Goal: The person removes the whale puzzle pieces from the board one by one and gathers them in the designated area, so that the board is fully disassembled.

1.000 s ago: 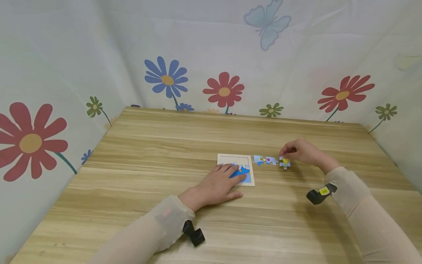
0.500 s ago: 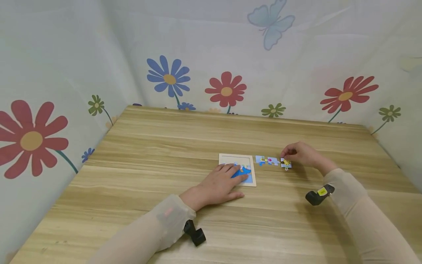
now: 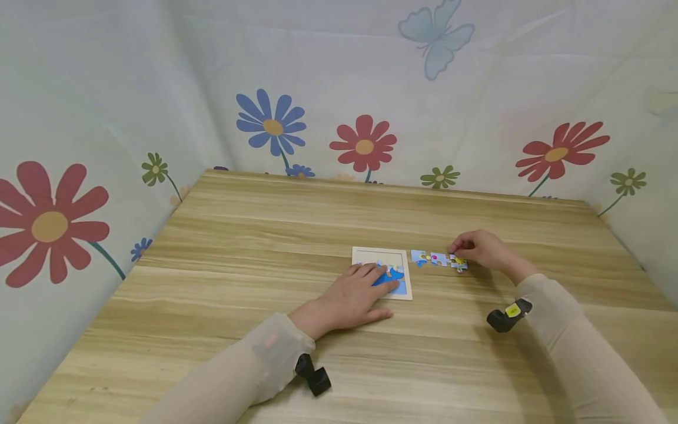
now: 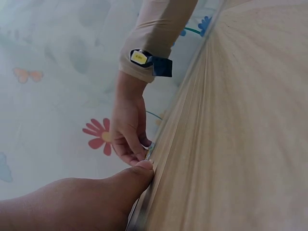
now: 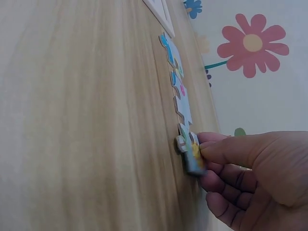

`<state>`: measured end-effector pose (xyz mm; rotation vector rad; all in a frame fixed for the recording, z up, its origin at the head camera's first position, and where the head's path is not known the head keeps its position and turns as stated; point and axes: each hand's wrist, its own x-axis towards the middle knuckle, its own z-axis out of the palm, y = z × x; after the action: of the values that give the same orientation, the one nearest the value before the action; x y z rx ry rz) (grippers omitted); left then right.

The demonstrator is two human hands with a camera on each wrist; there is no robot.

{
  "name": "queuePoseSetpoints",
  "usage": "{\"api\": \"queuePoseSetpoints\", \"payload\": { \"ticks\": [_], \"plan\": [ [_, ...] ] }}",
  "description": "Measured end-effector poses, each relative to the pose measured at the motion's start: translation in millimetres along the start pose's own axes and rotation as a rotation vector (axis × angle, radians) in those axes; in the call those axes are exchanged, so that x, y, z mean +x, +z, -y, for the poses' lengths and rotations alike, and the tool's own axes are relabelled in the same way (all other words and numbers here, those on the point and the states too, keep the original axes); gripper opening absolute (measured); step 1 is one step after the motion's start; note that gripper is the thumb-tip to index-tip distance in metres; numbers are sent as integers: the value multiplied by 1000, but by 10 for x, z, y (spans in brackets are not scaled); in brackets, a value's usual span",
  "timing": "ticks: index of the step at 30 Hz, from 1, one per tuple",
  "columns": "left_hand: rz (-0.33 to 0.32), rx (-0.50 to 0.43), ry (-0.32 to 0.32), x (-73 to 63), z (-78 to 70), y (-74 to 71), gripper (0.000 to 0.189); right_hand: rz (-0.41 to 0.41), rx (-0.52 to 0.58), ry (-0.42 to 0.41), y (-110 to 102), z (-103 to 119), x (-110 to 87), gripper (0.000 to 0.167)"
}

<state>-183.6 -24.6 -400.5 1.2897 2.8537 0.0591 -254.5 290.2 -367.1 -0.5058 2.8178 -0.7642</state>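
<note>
My left hand [image 3: 349,297] lies with extended fingers across a square wooden puzzle tray [image 3: 381,249], hiding part of its blue picture. The tray's upper strip shows bare board. To the right, my right hand [image 3: 486,250] pinches a jigsaw piece [image 5: 195,153] with a yellow sun on it between thumb and fingers. That piece sits at the right end of a short row, its edge right at the middle piece [image 3: 438,259], which has a pink swirl. A blue-and-white piece [image 3: 418,257] makes up the row's left end, beside the tray.
The wood-grain tabletop [image 3: 265,235] extends around the tray and pieces. A white curtain [image 3: 318,59] printed with flowers and a butterfly hangs behind and at both sides. Black wrist cameras [image 3: 313,375] stick out from both sleeves.
My right hand has slid the sun piece slightly left, so the gap to the middle piece has closed. My left hand stays on the tray. The head view has shifted a little.
</note>
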Motion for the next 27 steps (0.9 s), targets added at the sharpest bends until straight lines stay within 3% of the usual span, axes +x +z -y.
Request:
{"api": "queuePoseSetpoints", "payload": {
  "ticks": [6,15,27],
  "plan": [
    [-16,11,8,6,-5,10,59,-52,-21,36,46,3,-43,12],
    [4,-8,1,1,-16,-18,59,-219,-33,44,154,209,-103,13],
    [-2,-14,10,-15,-16,-48,57,-272,39,-55,338,588,-62,12]
  ]
}}
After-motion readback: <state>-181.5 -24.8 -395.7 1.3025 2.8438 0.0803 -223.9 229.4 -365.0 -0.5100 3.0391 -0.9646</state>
